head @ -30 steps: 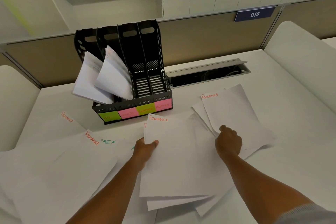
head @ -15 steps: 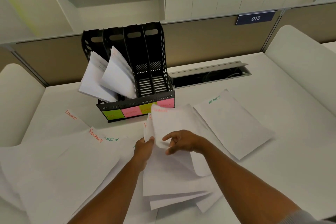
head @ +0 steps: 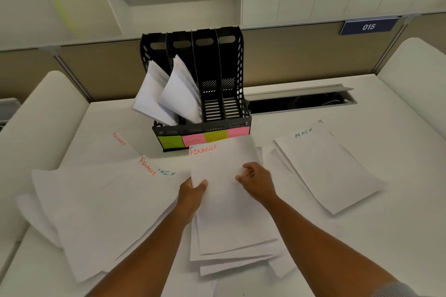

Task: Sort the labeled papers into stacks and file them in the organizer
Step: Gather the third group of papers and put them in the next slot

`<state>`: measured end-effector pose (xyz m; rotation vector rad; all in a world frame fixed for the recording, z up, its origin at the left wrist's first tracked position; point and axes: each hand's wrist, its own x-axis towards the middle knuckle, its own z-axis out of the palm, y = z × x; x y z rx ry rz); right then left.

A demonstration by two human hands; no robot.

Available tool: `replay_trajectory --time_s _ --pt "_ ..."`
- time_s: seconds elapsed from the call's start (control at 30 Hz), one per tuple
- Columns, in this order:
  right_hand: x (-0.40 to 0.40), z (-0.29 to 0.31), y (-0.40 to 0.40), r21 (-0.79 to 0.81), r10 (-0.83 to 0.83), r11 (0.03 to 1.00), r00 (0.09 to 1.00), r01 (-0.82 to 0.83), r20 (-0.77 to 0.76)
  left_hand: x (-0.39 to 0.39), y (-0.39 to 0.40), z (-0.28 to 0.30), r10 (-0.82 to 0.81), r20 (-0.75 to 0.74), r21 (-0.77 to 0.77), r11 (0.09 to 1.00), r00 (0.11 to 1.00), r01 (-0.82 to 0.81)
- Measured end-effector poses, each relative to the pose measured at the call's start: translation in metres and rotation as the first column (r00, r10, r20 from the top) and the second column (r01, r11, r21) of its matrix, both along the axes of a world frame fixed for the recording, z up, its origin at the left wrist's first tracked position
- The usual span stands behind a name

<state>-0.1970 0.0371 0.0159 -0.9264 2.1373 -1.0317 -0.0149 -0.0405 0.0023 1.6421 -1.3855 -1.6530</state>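
At frame centre: FINANCE stack [head: 224, 200], lying on white desk [head: 362, 236] just below black organizer [head: 205, 84]. Left hand [head: 193, 194] pinches its left edge, thumb on top; right hand [head: 257, 179] presses fingers on the top sheet. ADMIN sheets [head: 330, 166] at right.

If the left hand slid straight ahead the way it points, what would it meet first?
Probably the black file organizer, at its sticky-note labels; the left hand points up along the FINANCE stack's edge. Depth is unclear.

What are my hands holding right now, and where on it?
The left hand pinches the FINANCE stack at its left edge, thumb on top; the right hand rests fingers on the top sheet.
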Motion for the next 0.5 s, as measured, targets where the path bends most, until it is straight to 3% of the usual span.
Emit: replay_trajectory --time_s 0.07,0.13,0.3,0.43,0.5 --pt "-0.006 -0.002 0.001 -0.022 -0.136 0.991 0.985 0.135 -0.103 0.011 -0.004 0.000 0.020 -0.013 -0.012 1.000 1.000 -0.020" --pt "-0.010 -0.003 0.003 0.057 -0.121 0.990 0.985 0.128 -0.122 0.019 -0.007 0.001 0.032 -0.042 -0.005 0.999 0.999 -0.033" --pt "-0.005 -0.002 0.013 0.065 0.104 0.990 0.953 -0.127 0.286 0.036 -0.014 0.003 0.046 -0.088 0.006 0.999 0.995 -0.046" --pt "0.006 -0.007 0.020 0.081 0.139 0.982 0.941 -0.172 0.308 0.050 -0.019 0.002 0.081 -0.050 -0.058 0.995 0.995 -0.084" --pt "0.007 -0.010 0.021 0.113 0.093 0.985 0.949 -0.132 0.300 0.060 -0.018 0.001 0.085 0.064 -0.154 0.985 0.994 -0.074"
